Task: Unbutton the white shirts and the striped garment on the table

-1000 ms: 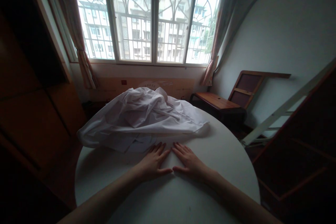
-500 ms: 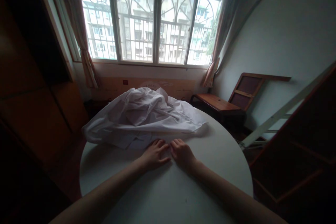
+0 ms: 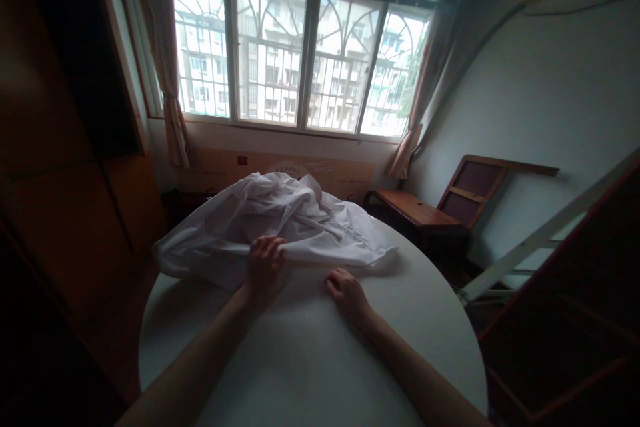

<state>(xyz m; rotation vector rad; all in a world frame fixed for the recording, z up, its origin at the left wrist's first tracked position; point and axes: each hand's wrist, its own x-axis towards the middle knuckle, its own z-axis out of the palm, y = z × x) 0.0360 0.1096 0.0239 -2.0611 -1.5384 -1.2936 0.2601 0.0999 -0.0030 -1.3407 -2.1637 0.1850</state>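
Observation:
A crumpled white cloth (image 3: 320, 227) lies heaped across the far half of a round white table (image 3: 310, 360); whether it is a garment, I cannot tell. My left hand (image 3: 267, 267) is lifted at the cloth's near edge, back of the hand toward me. Its fingers are bent and somewhat apart, slightly blurred, over the fabric, with no fold visibly pinched. On the tabletop just short of the cloth rests my right hand (image 3: 346, 290), its fingers curled in together and nothing showing in them.
Beyond the table stand a flat cardboard box (image 3: 215, 173) and a barred window (image 3: 270, 60) with tied curtains. To the right are a low wooden bench (image 3: 415, 207), a leaning wooden frame (image 3: 470, 190) and a pale metal ladder (image 3: 530, 250). Wooden cabinets (image 3: 50, 227) line the left side.
My left hand has left the tabletop and moved forward and left onto the cloth's near edge. My right hand stays about where it was. The view has shifted slightly.

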